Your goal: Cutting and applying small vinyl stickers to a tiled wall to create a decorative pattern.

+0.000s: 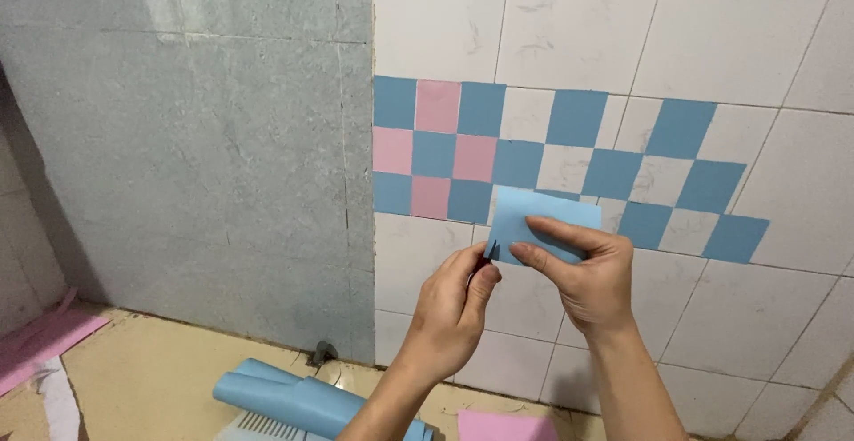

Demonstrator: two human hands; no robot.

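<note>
Fingertips of the left hand pinch the lower left corner of a blue square, a narrow grip that seems to be picking at its edge; a small dark sliver shows there, perhaps a backing layer lifting. The right hand holds the same square from the other side, thumb on top and fingers behind, a firm flat grip.

Judging from this, the corner could tear or crease if the pinch pulls too sharply, and a freed sticky face might fold onto itself or catch the fingers. Held loosely, the square could slip down to the floor.

It is a thin, matte, light blue sheet, roughly square, slightly tilted, held in the air just in front of the white tiled wall, below a checker band of blue and pink squares already on the tiles. Below lie a blue roll and a pink sheet.
</note>
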